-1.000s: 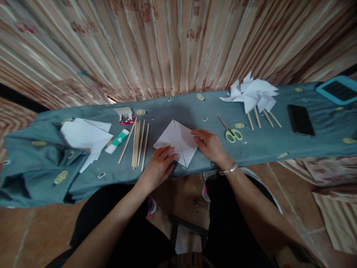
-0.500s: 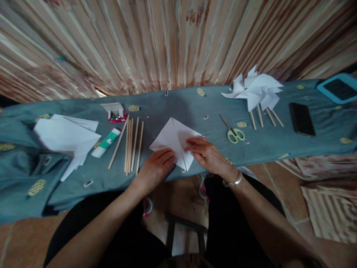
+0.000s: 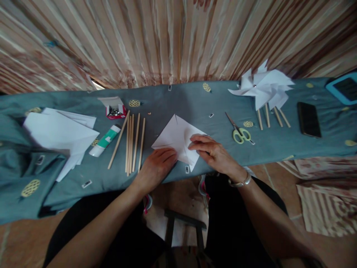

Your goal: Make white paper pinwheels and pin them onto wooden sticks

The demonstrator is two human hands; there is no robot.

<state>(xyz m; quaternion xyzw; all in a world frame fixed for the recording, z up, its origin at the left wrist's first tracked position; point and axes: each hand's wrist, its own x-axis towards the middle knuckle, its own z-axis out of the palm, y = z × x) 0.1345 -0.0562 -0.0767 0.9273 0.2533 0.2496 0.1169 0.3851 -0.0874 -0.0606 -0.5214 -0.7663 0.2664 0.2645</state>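
A white paper square [image 3: 178,132] lies turned like a diamond on the cloth in front of me, with slits running in from its corners. My left hand [image 3: 159,163] grips its lower left edge, fingers close together over the paper. At the right corner, the curled fingers of my right hand [image 3: 208,149] hold the sheet; the thumb is partly hidden. The paper bulges slightly between the hands. Green-handled scissors [image 3: 241,135] lie to the right of my right hand. Several wooden sticks [image 3: 131,143] lie to the left of the paper.
On the left are stacked white paper sheets [image 3: 61,130], a glue stick [image 3: 104,141] and an opened small box of metal pieces [image 3: 115,111]. Paper pinwheels on sticks [image 3: 264,87], a black phone [image 3: 309,120] and a blue-framed device [image 3: 344,88] occupy the right. A striped curtain [image 3: 156,41] hangs behind.
The paper's lower edge near my left hand has bent and its bottom corner shows differently. Both hands stay on the sheet. The view has shifted slightly.
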